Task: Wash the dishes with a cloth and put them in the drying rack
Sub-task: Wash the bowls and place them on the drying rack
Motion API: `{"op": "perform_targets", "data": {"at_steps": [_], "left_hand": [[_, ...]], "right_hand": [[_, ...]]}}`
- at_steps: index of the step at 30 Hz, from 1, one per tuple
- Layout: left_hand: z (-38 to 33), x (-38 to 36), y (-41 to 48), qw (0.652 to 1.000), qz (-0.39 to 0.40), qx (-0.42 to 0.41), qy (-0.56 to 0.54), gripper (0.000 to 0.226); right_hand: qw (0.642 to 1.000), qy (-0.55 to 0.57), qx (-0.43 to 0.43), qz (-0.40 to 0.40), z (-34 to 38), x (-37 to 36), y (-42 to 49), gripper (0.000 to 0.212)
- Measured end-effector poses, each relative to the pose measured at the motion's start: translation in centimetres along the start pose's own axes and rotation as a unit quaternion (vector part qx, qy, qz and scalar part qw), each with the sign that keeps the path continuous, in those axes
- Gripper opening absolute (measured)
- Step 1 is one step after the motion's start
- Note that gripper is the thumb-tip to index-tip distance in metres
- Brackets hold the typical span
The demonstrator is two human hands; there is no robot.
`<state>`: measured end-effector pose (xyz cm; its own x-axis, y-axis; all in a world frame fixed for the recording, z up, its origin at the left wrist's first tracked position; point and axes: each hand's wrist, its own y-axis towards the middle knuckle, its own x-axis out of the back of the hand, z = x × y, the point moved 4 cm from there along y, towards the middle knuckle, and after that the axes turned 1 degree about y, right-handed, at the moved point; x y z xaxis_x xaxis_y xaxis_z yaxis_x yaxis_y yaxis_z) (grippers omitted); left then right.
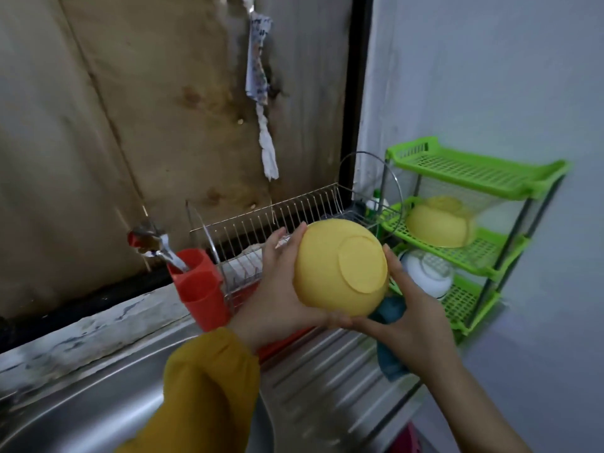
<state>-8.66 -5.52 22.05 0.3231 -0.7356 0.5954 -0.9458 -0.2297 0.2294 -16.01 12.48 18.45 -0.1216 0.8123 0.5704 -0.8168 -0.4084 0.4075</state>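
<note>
I hold a yellow bowl (340, 268) up over the draining board, its base turned toward me. My left hand (277, 289) grips its left side, fingers reaching over the far rim. My right hand (408, 308) cups the bowl's right and lower side, and a teal cloth (390, 335) hangs from under that hand. Behind the bowl stands the wire drying rack (261, 220). A second yellow bowl (439, 225) lies upside down on the middle tier of a green plastic shelf (474, 168).
A red plastic cup holder (199, 289) with cutlery stands left of the wire rack. A white bowl (428, 273) sits on the green shelf's lowest tier. The steel sink (98, 397) and ribbed draining board (327, 377) lie below. A rag hangs on the wall.
</note>
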Motion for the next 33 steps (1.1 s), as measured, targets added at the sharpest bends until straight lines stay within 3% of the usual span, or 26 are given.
{"op": "perform_targets", "data": {"at_steps": [5, 13, 17, 22, 29, 33], "left_hand": [[-2.6, -3.5, 6.3, 0.959, 0.055, -0.154, 0.233, 0.139], [-5.1, -10.0, 16.9, 0.916, 0.068, -0.246, 0.31, 0.129], [-5.3, -12.8, 21.5, 0.906, 0.079, -0.265, 0.32, 0.122], [-5.1, -16.1, 24.5, 0.889, 0.015, -0.272, 0.368, 0.115], [-4.8, -19.8, 27.5, 0.889, 0.034, -0.181, 0.419, 0.113], [-4.3, -20.6, 28.4, 0.893, 0.04, -0.171, 0.414, 0.115]], "right_hand": [[0.994, -0.024, -0.093, -0.048, -4.4, 3.5, 1.1, 0.123], [0.974, -0.058, -0.151, -0.16, -10.2, 6.8, 5.7, 0.111], [0.969, -0.026, -0.183, -0.165, -13.0, 6.7, 8.9, 0.103], [0.963, -0.01, -0.198, -0.183, -14.9, 7.0, 11.2, 0.099], [0.955, 0.056, -0.25, -0.148, -16.9, 7.6, 13.6, 0.088], [0.948, 0.095, -0.269, -0.14, -17.0, 7.7, 13.7, 0.087]]}}
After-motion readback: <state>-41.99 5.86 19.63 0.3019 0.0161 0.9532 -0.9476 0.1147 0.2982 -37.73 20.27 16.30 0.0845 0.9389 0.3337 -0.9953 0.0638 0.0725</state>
